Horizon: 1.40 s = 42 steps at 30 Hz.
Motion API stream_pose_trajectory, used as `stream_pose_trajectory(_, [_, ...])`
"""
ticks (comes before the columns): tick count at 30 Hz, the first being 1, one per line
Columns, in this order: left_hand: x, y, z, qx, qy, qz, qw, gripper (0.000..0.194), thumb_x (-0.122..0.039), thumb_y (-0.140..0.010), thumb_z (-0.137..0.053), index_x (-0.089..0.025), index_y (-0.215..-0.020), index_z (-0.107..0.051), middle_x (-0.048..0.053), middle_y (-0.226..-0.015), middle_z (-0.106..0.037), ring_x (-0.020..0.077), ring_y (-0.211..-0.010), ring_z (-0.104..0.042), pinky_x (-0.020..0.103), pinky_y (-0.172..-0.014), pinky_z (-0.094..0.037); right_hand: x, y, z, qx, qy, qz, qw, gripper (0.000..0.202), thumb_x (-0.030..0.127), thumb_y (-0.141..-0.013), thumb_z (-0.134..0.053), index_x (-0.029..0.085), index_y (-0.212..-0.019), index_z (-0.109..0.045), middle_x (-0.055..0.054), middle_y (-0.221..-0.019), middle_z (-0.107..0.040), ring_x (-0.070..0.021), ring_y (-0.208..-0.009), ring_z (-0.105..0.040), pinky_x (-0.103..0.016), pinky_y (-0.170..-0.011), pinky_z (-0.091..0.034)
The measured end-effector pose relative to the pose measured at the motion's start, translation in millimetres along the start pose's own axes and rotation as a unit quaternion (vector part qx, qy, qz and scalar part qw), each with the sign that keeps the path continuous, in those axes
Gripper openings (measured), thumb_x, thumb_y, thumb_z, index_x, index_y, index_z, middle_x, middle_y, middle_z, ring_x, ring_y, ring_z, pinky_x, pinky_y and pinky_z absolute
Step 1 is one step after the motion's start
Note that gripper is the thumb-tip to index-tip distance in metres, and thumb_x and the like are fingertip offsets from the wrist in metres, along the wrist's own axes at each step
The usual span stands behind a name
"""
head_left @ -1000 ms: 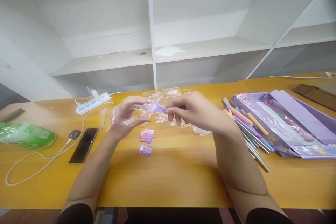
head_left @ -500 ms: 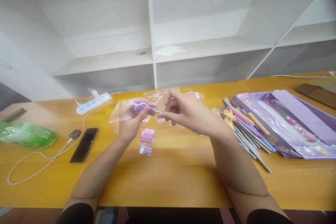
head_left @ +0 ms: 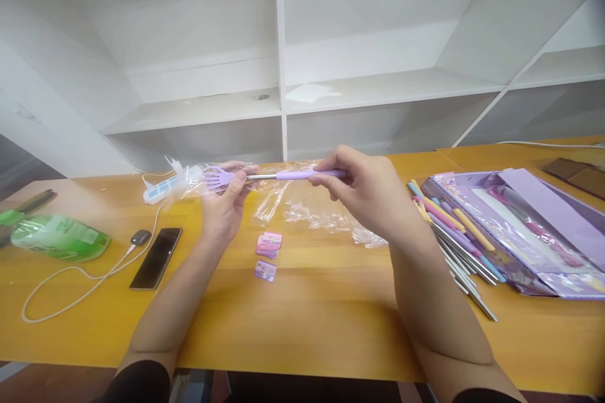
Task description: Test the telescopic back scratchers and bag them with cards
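A lavender telescopic back scratcher (head_left: 295, 175) lies level between my hands, its small hand-shaped head pointing left and a short length of metal rod showing. My left hand (head_left: 223, 208) grips it just behind the head, thumb on top. Some clear plastic film shows about those fingers; whether they hold it I cannot tell. My right hand (head_left: 368, 189) pinches the lavender handle between thumb and fingers. Below them on the table are a small stack of pink cards (head_left: 269, 244) and a single card (head_left: 265, 271). Crumpled clear plastic bags (head_left: 307, 214) lie behind the cards.
Several back scratchers (head_left: 466, 252) with metal rods and coloured handles are piled at right, against an open purple box (head_left: 524, 264). At left are a phone (head_left: 155, 258), a green bottle (head_left: 61, 236), a white cable and a power strip (head_left: 163, 190). White shelving (head_left: 283, 75) stands behind.
My right hand has moved right and now pinches the lavender handle, which shows fully between the hands. The scratcher's head has shifted left past my left fingers. The view has tilted slightly.
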<state>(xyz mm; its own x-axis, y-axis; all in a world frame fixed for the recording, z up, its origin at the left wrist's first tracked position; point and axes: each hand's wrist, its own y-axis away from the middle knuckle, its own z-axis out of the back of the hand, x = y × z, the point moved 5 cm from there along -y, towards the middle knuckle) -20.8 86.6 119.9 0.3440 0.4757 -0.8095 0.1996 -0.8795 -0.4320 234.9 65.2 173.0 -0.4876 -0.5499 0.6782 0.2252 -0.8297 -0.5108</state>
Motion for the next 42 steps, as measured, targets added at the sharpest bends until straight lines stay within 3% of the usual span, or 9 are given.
stream_pose_trajectory(4, [6, 6, -4.1, 0.007, 0.015, 0.022, 1.000, 0.036, -0.034, -0.084, -0.095, -0.018, -0.108, -0.074, 0.007, -0.108, -0.083, 0.0187, -0.102, -0.081, 0.023, -0.080, -0.065, 3, 1, -13, -0.019, 0.020, 0.060, 0.998, 0.025, 0.043, -0.102, -0.074, 0.023, -0.090, -0.065, 0.002, -0.076, -0.065, -0.0109, -0.062, -0.056, -0.027, -0.058, -0.041])
stream_pose_trajectory(7, [10, 13, -10.2, 0.027, 0.021, 0.042, 0.999, 0.032, -0.035, -0.086, -0.093, -0.018, -0.106, -0.075, 0.008, -0.108, -0.084, 0.0197, -0.105, -0.080, 0.025, -0.085, -0.065, 11, 3, -23, -0.054, 0.033, 0.126, 0.990, 0.025, 0.038, -0.102, -0.074, 0.022, -0.088, -0.062, -0.001, -0.091, -0.064, -0.0114, -0.071, -0.057, -0.027, -0.063, -0.044])
stream_pose_trajectory(10, [14, 17, -16.4, 0.053, 0.031, 0.052, 0.997, 0.030, -0.036, -0.087, -0.092, -0.020, -0.107, -0.076, 0.008, -0.109, -0.084, 0.0191, -0.106, -0.080, 0.026, -0.090, -0.065, 16, 3, -33, -0.071, 0.037, 0.156, 0.985, 0.022, 0.034, -0.102, -0.074, 0.022, -0.089, -0.061, -0.002, -0.093, -0.061, -0.0117, -0.075, -0.058, -0.027, -0.064, -0.046])
stream_pose_trajectory(19, [5, 7, -5.0, 0.027, 0.029, 0.014, 0.999, 0.028, -0.035, -0.089, -0.091, -0.023, -0.109, -0.076, 0.005, -0.111, -0.083, 0.0158, -0.102, -0.079, 0.022, -0.082, -0.064, 2, 0, -20, -0.043, -0.065, 0.096, 0.992, 0.012, 0.030, -0.101, -0.076, 0.025, -0.108, -0.068, -0.002, -0.100, -0.075, -0.0153, -0.084, -0.073, -0.031, -0.074, -0.061])
stream_pose_trajectory(24, [9, 13, -12.3, 0.046, 0.042, 0.040, 0.997, 0.030, -0.036, -0.086, -0.093, -0.021, -0.107, -0.078, 0.007, -0.112, -0.083, 0.0177, -0.104, -0.079, 0.027, -0.090, -0.066, 18, 7, -18, -0.124, 0.054, 0.202, 0.970, 0.005, 0.023, -0.100, -0.077, 0.024, -0.095, -0.074, 0.000, -0.085, -0.075, -0.0126, -0.072, -0.066, -0.029, -0.063, -0.051])
stream_pose_trajectory(28, [12, 23, -25.3, 0.079, 0.055, 0.068, 0.993, 0.028, -0.036, -0.088, -0.092, -0.020, -0.106, -0.079, 0.008, -0.111, -0.084, 0.0192, -0.104, -0.080, 0.029, -0.092, -0.065, 24, 17, -34, -0.145, 0.109, 0.280, 0.943, 0.009, 0.017, -0.101, -0.073, 0.025, -0.104, -0.075, 0.000, -0.095, -0.079, -0.0122, -0.082, -0.072, -0.027, -0.069, -0.054])
stream_pose_trajectory(35, [12, 25, -27.4, 0.090, 0.026, 0.075, 0.993, 0.028, -0.042, -0.087, -0.091, -0.020, -0.100, -0.080, 0.009, -0.107, -0.083, 0.0234, -0.106, -0.080, 0.032, -0.091, -0.064, 22, 25, -50, -0.119, 0.166, 0.320, 0.925, 0.021, 0.015, -0.103, -0.068, 0.028, -0.118, -0.074, 0.001, -0.113, -0.084, -0.0164, -0.093, -0.079, -0.032, -0.072, -0.057])
stream_pose_trajectory(39, [8, 20, -19.5, 0.087, 0.028, 0.088, 0.992, 0.032, -0.040, -0.084, -0.094, -0.020, -0.101, -0.078, 0.008, -0.103, -0.083, 0.0223, -0.097, -0.080, 0.032, -0.087, -0.063, 20, 15, -35, -0.038, 0.090, 0.348, 0.933, 0.015, 0.027, -0.103, -0.073, 0.031, -0.117, -0.075, 0.001, -0.114, -0.084, -0.0177, -0.098, -0.079, -0.034, -0.078, -0.059])
stream_pose_trajectory(42, [2, 15, -16.5, 0.105, 0.043, 0.108, 0.988, 0.037, -0.035, -0.082, -0.096, -0.020, -0.110, -0.075, 0.008, -0.103, -0.083, 0.0186, -0.085, -0.079, 0.031, -0.082, -0.063, 14, 7, -20, 0.003, 0.055, 0.368, 0.928, 0.037, 0.043, -0.093, -0.085, 0.033, -0.126, -0.074, -0.002, -0.117, -0.081, -0.0200, -0.096, -0.076, -0.037, -0.080, -0.058])
